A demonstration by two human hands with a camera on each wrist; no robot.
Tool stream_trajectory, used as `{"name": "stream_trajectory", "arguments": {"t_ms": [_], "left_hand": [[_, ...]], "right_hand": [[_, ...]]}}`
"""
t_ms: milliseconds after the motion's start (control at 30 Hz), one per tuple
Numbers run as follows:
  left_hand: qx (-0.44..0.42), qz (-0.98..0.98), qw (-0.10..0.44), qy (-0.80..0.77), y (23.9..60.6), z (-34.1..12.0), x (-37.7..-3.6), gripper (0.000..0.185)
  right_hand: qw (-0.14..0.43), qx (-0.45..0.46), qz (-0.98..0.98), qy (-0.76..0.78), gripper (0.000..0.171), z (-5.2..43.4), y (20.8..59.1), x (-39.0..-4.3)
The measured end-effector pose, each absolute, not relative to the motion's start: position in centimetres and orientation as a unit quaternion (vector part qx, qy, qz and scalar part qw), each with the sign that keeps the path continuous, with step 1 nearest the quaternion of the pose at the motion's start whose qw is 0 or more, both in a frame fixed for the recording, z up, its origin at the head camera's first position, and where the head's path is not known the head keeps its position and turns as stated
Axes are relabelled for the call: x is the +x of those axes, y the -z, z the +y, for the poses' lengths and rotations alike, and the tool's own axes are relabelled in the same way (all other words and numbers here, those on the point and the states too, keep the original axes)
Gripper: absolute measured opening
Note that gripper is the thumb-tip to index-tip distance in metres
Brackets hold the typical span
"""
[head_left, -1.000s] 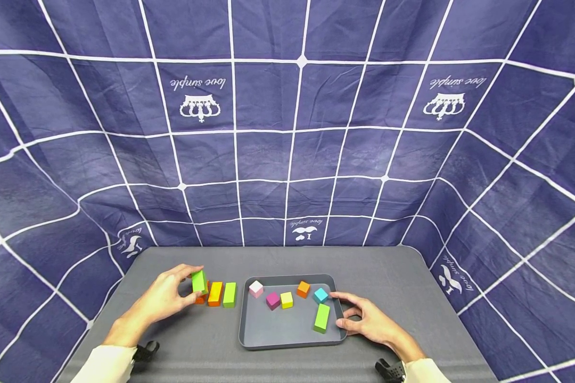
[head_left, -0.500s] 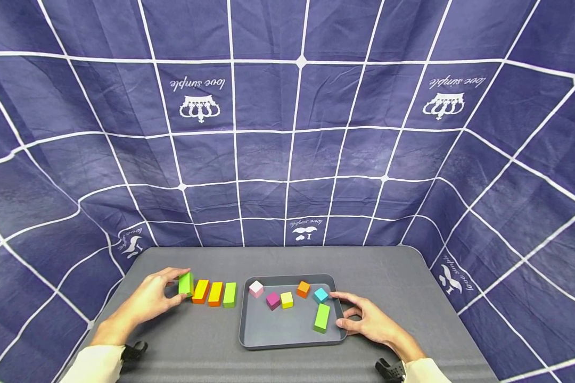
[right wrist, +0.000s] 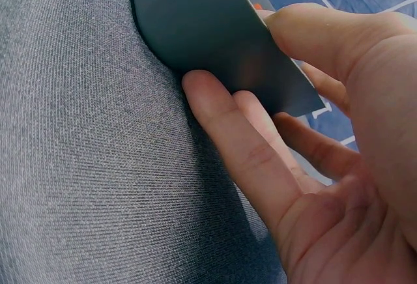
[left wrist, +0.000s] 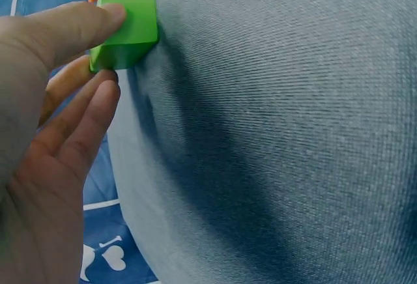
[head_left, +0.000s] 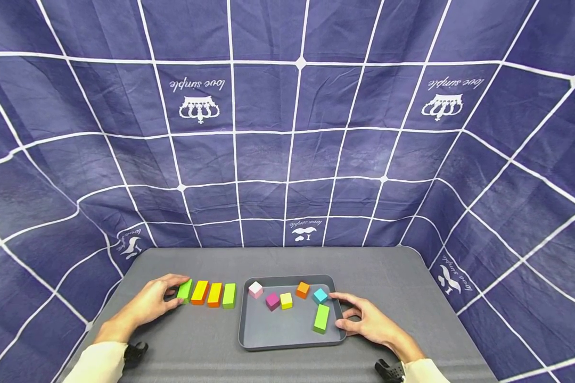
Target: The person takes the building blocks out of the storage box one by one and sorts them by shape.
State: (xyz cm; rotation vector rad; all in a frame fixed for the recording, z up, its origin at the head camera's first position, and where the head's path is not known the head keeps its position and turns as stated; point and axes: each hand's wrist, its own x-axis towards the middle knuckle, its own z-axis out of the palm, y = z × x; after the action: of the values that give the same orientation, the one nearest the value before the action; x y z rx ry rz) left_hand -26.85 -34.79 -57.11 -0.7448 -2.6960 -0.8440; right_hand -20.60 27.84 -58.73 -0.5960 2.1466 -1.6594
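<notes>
My left hand (head_left: 176, 291) pinches a green block (head_left: 185, 290) that lies on the grey table (head_left: 278, 259), at the left end of a row with two orange blocks (head_left: 199, 292) and another green block (head_left: 229, 295). In the left wrist view the thumb (left wrist: 78, 27) lies on the green block (left wrist: 130, 27), with fingers beside it. My right hand (head_left: 337, 308) grips the right rim of a dark grey tray (head_left: 242, 324). The right wrist view shows the thumb over the tray (right wrist: 195, 17) and fingers under its edge.
The tray holds a pink cube (head_left: 255, 289), a magenta cube (head_left: 272, 300), a yellow cube (head_left: 286, 300), an orange cube (head_left: 303, 289), a cyan cube (head_left: 320, 295) and a long green block (head_left: 321, 318). A blue checked cloth (head_left: 287, 133) surrounds the table.
My left hand has carried the green block leftwards and down from above the row onto the table at the row's left end. The right hand has stayed on the tray.
</notes>
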Motion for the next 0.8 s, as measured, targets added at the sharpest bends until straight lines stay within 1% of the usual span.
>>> {"name": "stream_trajectory", "arguments": {"t_ms": [67, 200, 467, 800], "left_hand": [[-0.251, -0.917, 0.105, 0.292, 57.28, -34.93, -26.83, 0.054], [-0.262, -0.911, 0.115, 0.296, 57.46, -35.18, -26.85, 0.052], [-0.301, -0.906, 0.153, 0.256, 57.59, -35.28, -26.88, 0.052], [-0.290, -0.919, 0.164, 0.210, 56.77, -34.80, -26.44, 0.056]], "right_hand": [[0.180, -0.212, 0.761, 0.586, 0.074, 27.82, 58.75, -20.60], [0.177, -0.216, 0.762, 0.585, 0.074, 27.82, 58.83, -20.62], [0.176, -0.218, 0.763, 0.583, 0.073, 27.94, 59.07, -20.66], [0.189, -0.206, 0.751, 0.599, 0.075, 27.88, 58.82, -20.66]]}}
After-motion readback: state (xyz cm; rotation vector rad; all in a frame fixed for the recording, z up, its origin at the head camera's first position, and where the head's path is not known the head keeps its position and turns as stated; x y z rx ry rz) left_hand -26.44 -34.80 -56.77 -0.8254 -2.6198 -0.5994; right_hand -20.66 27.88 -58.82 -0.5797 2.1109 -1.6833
